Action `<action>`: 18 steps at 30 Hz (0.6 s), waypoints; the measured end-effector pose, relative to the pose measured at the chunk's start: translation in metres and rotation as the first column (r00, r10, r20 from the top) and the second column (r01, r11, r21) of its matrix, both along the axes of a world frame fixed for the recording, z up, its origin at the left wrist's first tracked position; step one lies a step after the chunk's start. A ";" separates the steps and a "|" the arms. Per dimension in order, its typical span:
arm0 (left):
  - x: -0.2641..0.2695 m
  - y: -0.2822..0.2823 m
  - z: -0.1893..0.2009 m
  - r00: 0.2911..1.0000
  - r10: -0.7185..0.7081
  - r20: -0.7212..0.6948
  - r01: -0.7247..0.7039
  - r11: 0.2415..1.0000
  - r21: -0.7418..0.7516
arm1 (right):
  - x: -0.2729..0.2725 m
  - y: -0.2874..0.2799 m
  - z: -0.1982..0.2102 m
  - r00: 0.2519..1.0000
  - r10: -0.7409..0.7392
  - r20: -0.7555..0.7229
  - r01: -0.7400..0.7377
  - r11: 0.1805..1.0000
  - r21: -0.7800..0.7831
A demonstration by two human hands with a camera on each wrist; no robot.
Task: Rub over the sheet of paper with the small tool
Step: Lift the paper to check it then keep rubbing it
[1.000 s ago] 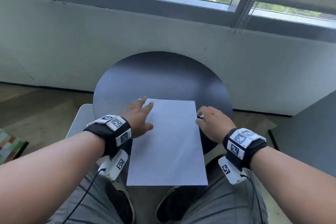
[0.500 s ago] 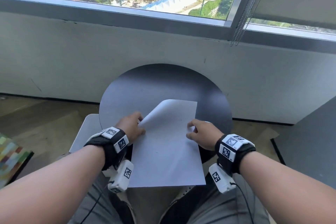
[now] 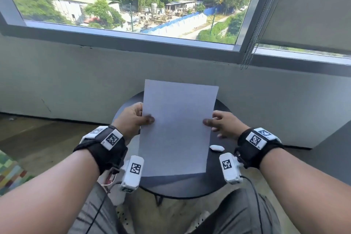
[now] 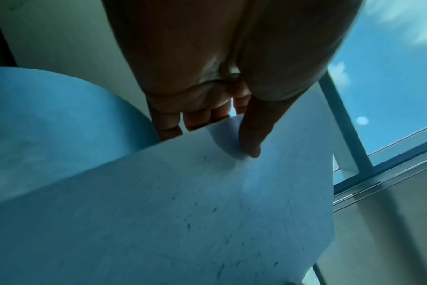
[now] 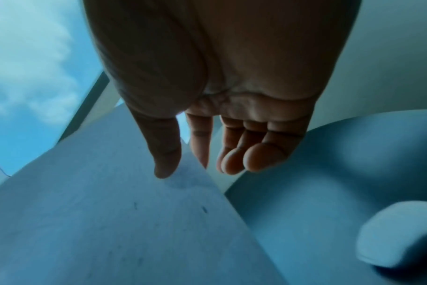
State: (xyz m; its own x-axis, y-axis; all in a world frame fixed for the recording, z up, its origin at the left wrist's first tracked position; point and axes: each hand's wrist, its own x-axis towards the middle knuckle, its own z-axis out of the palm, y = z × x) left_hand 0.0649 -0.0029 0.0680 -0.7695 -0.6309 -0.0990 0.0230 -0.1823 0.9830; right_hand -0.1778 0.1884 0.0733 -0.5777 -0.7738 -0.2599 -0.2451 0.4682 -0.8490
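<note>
Round dark tabletop point(image 3: 190, 186) below a window. Sheet of paper point(image 3: 176, 129) is held upright, pinched by left hand point(image 3: 133, 119) and right hand point(image 3: 226, 125), presumably for inspection; small tool point(image 3: 216, 148) lies unheld just below the right hand.

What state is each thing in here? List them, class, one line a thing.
Sheet of paper: lifted off the table, held up by both side edges.
Left hand: pinches the sheet's left edge.
Right hand: pinches the right edge, thumb in front.
Small white tool: lying loose on the table.
Round dark table: bears only the tool.
</note>
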 end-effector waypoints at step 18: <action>0.038 -0.013 -0.008 0.962 0.092 0.258 -0.046 0.982 -0.182 | 0.038 0.001 0.000 0.979 0.010 -0.206 -0.063 0.965 -0.254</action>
